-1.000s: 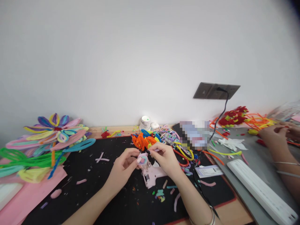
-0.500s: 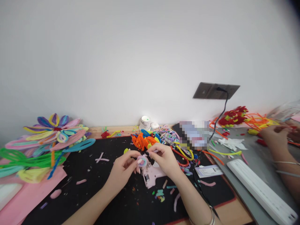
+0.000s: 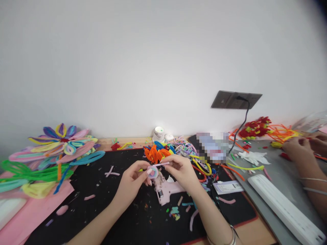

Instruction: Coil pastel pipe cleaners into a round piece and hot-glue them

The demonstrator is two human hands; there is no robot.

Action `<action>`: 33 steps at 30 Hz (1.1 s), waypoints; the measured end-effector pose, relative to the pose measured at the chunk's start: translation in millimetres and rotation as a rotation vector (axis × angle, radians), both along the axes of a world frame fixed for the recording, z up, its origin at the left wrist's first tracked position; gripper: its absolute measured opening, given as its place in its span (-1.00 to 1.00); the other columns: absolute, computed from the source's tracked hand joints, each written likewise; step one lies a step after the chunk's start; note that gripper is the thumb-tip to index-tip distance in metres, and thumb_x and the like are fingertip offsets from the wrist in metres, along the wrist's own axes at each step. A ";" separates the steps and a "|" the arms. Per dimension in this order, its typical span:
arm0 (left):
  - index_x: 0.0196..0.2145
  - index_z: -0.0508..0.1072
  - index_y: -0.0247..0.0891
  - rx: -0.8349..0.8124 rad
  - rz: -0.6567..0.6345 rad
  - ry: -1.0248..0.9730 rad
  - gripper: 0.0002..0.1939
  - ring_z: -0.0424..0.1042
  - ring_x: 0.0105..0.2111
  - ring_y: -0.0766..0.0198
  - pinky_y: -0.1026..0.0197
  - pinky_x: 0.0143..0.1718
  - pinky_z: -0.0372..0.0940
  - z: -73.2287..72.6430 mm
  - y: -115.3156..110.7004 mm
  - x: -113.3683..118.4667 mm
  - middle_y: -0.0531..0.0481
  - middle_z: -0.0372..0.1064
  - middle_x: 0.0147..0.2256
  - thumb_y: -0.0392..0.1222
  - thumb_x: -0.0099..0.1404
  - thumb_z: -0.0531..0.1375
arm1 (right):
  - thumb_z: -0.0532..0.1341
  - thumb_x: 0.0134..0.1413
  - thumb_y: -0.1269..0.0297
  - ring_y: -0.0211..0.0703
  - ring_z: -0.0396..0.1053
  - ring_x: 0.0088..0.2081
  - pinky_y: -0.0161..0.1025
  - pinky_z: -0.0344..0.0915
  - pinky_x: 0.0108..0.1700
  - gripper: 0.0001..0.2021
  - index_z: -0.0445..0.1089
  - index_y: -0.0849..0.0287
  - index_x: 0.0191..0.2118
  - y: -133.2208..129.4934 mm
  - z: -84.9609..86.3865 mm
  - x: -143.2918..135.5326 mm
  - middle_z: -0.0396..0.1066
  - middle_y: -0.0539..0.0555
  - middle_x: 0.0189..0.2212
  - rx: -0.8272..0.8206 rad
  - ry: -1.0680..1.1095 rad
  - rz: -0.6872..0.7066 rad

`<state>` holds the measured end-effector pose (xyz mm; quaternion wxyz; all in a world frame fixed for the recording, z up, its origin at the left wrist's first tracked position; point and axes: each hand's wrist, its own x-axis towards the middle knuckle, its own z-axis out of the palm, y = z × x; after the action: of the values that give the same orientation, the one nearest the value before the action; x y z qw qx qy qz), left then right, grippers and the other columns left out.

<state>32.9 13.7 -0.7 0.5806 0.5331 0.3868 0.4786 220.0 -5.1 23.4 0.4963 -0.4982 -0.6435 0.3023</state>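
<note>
A small pastel coil [image 3: 152, 172] of pink, blue and lilac fuzzy stem is pinched in my left hand [image 3: 134, 180]. From its top a short pink-lilac end runs to the right, and my right hand [image 3: 178, 170] holds that end between thumb and fingers. Under and between the hands lies a pink glue gun [image 3: 166, 190] on the black mat [image 3: 102, 211]. Orange and blue fuzzy loops [image 3: 153, 153] sit just behind my fingers.
Fuzzy-stem flowers [image 3: 61, 143] and pink paper [image 3: 53, 211] lie at the left. Behind are a white cup [image 3: 158, 134] and cut scraps [image 3: 185, 148]. To the right are a phone [image 3: 212, 146], a white power strip [image 3: 283, 207] and another person's hands [image 3: 298, 149].
The stem end between my hands now shows as a straighter, longer stretch. My right hand has shifted slightly, and the coil has moved a little left.
</note>
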 end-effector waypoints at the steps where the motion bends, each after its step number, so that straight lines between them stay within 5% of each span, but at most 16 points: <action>1: -0.34 0.44 -0.27 -0.002 -0.009 -0.005 -0.82 0.38 -0.65 0.41 0.32 -0.59 0.31 -0.6 0.3 0.0 0.11 0.42 -0.45 -0.15 0.13 0.30 | 0.25 0.01 0.45 -0.20 0.42 -0.45 -0.31 0.30 -0.41 -0.89 0.53 0.18 -0.35 -0.4 0.2 0.3 0.52 0.06 -0.44 0.049 -0.058 0.004; 7: -0.33 0.44 -0.27 -0.005 -0.054 -0.018 -0.83 0.38 -0.65 0.41 0.32 -0.59 0.30 -4.0 0.8 -0.5 0.10 0.43 -0.45 -0.15 0.14 0.30 | 0.21 0.17 0.45 -0.19 0.46 -0.33 -0.28 0.37 -0.23 -0.88 0.50 0.15 -0.32 -1.7 0.0 0.5 0.52 0.07 -0.38 0.287 -0.262 0.074; 12: -0.34 0.44 -0.27 -0.017 -0.040 -0.030 -0.82 0.38 -0.65 0.42 0.33 -0.59 0.31 -2.4 -0.1 -0.3 0.10 0.43 -0.45 -0.15 0.13 0.31 | 0.16 0.23 0.39 -0.18 0.44 -0.36 -0.27 0.37 -0.28 -0.87 0.46 0.14 -0.31 -1.8 -4.7 -1.6 0.49 0.08 -0.41 0.381 -0.369 0.031; 21: -0.35 0.44 -0.28 -0.005 0.010 -0.013 -0.80 0.39 -0.65 0.40 0.31 -0.59 0.32 -1.1 0.1 1.1 0.10 0.41 -0.46 -0.14 0.11 0.32 | 0.17 0.16 0.42 -0.21 0.35 -0.49 -0.31 0.31 -0.43 -0.83 0.39 0.17 -0.45 -4.9 -11.3 -13.1 0.33 -0.01 -0.58 0.416 -0.407 -0.123; 27: -0.34 0.44 -0.27 0.016 0.017 0.024 -0.81 0.40 -0.64 0.39 0.30 -0.57 0.33 -2.8 0.6 0.0 0.10 0.40 -0.47 -0.15 0.12 0.31 | 0.17 0.21 0.45 -0.17 0.45 -0.30 -0.26 0.39 -0.24 -0.86 0.47 0.15 -0.21 -3.7 -9.2 -8.8 0.51 0.09 -0.33 0.353 -0.362 0.001; 33: -0.35 0.44 -0.26 0.038 -0.031 0.047 -0.86 0.39 -0.63 0.39 0.30 -0.56 0.33 -2.6 -0.1 -1.5 0.10 0.40 -0.47 -0.17 0.15 0.28 | 0.16 0.24 0.42 -0.14 0.46 -0.30 -0.23 0.41 -0.22 -0.86 0.47 0.16 -0.26 -2.3 -9.8 -6.3 0.51 0.10 -0.35 0.372 -0.373 0.018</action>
<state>31.4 13.6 -3.3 0.5683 0.5611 0.3829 0.4643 213.8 -7.4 13.6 0.4493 -0.4400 -0.7727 0.0861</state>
